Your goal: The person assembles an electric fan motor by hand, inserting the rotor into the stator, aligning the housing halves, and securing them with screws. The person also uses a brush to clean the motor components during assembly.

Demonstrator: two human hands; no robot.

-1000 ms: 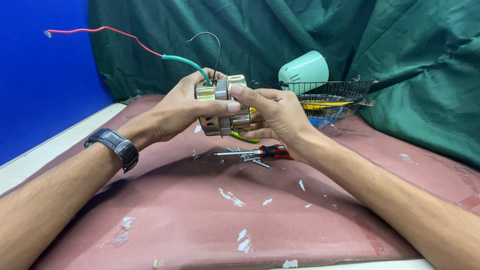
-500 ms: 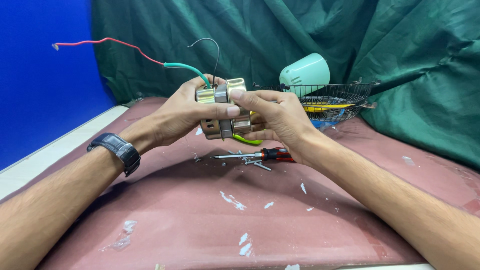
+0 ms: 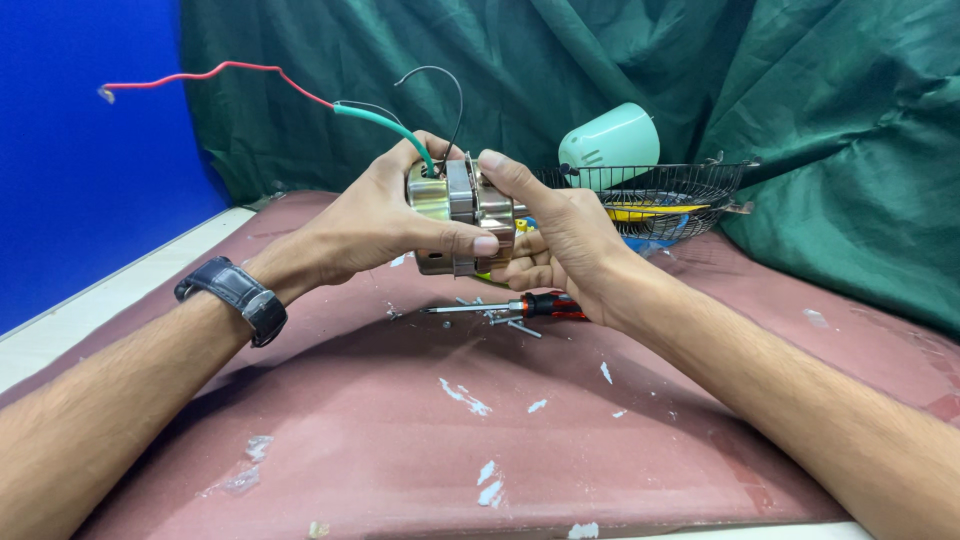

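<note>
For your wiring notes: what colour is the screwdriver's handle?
Red and black, on the screwdriver; head view.

A: Backdrop?
B: Dark green cloth (image 3: 620,70) draped behind, plain blue wall (image 3: 80,180) on the left.
A: Surface?
B: Worn maroon tabletop (image 3: 420,430), white paint chips, pale edge.
</note>
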